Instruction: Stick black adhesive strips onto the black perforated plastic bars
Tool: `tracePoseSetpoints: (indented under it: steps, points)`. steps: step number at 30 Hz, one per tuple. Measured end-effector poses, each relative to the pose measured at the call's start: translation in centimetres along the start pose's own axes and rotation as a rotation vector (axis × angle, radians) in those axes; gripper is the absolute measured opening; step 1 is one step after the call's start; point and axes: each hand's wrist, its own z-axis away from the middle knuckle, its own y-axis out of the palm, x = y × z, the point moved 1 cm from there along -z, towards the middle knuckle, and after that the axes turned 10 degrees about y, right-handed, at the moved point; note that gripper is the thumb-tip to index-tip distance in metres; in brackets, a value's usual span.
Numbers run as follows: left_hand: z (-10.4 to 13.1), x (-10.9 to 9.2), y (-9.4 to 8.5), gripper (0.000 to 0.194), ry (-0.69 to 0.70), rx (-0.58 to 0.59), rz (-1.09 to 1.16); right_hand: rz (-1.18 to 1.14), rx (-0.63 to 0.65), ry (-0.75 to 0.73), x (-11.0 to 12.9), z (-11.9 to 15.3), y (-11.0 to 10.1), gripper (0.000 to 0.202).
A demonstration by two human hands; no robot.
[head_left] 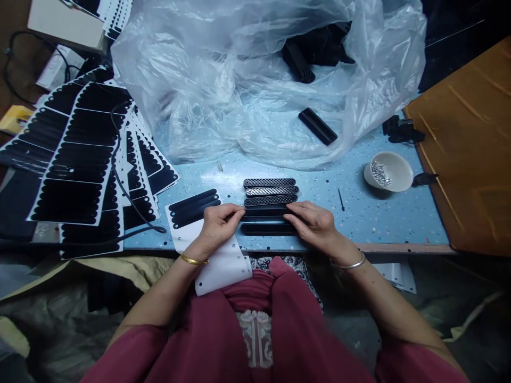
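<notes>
My left hand [221,226] and my right hand [313,222] are closed in pinches at opposite ends of a thin black adhesive strip [263,212]. It lies level over or on one of the narrow black bars; the picture does not show whether it is stuck down. Just beyond are several bars with lattice-patterned tops [271,191], lined up side by side. A smooth-topped black bar [267,229] sits nearest the table edge, close to my right fingers. Beside my left hand, a white backing sheet [223,263] with a few black strips [194,207] hangs over the edge.
Stacked sheets of black strips [75,154] cover the left side, with a black cable [115,159] across them. Clear plastic [207,96] spreads along the back, a black bar [318,126] on it. At right stand a white cup [397,173] with small metal pieces and a brown box [467,143].
</notes>
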Motion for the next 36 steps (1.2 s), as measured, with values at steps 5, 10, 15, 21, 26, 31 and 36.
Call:
tracePoseSetpoints:
  steps: [5,10,15,21,26,31,36]
  points:
    - [-0.1,-0.2,-0.1,0.015,-0.014,0.019,0.0,0.043,-0.168,0.167,-0.9,1.6,-1.4,0.017]
    - [-0.4,-0.8,0.0,0.018,-0.055,0.042,0.004,0.028,-0.226,0.274,-0.8,1.1,0.6,0.021]
    - [-0.7,-1.0,0.4,0.02,-0.084,0.059,-0.039,0.08,-0.235,0.216,-0.6,0.3,2.8,0.03]
    - [-0.9,-1.9,0.1,0.021,-0.023,0.151,-0.038,0.176,-0.136,0.167,-1.1,1.0,2.0,0.038]
    - [1.9,-3.6,-4.6,0.019,0.082,-0.099,-0.198,0.201,-0.228,0.122,-0.1,2.4,-0.7,0.026]
    - [9.9,-2.3,-9.3,0.036,-0.245,-0.467,-0.333,0.026,-0.19,-0.147,6.5,2.7,0.6,0.022]
    - [15.1,-0.2,-7.7,0.042,-0.528,-0.49,-0.076,-0.093,0.131,-0.418,13.5,-0.5,10.5,0.031]
